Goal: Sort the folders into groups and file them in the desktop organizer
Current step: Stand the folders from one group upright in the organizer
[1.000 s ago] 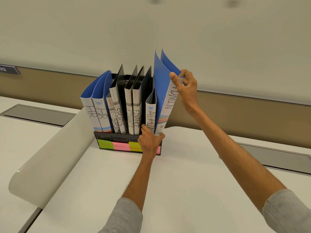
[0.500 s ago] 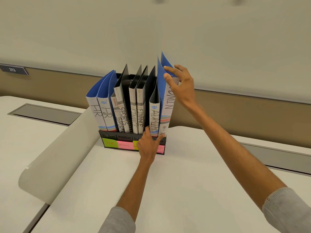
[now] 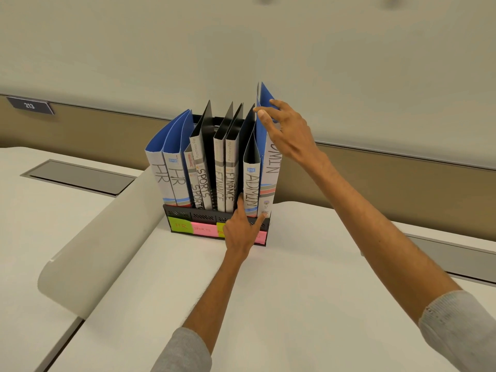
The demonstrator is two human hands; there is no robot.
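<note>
A black desktop organizer (image 3: 182, 214) stands on the white desk, with green and pink sticky labels along its front. Several folders stand upright in it: two marked HR (image 3: 171, 178), two SPORTS (image 3: 201, 183), two FINANCE (image 3: 226, 181) and two ADMIN. The rightmost blue ADMIN folder (image 3: 271, 173) stands nearly upright at the right end. My right hand (image 3: 284, 130) touches its top edge with spread, relaxed fingers. My left hand (image 3: 241, 229) rests against the organizer's front, thumb and forefinger spread and touching the bottoms of the ADMIN folders (image 3: 252, 189).
A white curved divider panel (image 3: 88, 253) runs along the desk's left side next to the organizer. Grey cable flaps (image 3: 77, 177) are set into the desk left and right. A tan wall strip with a "213" sign (image 3: 29, 105) runs behind.
The blue ADMIN folder went from leaning right to standing nearly upright in the right slot. My right hand loosened from a pinch to a spread touch. My left hand's fingers opened.
</note>
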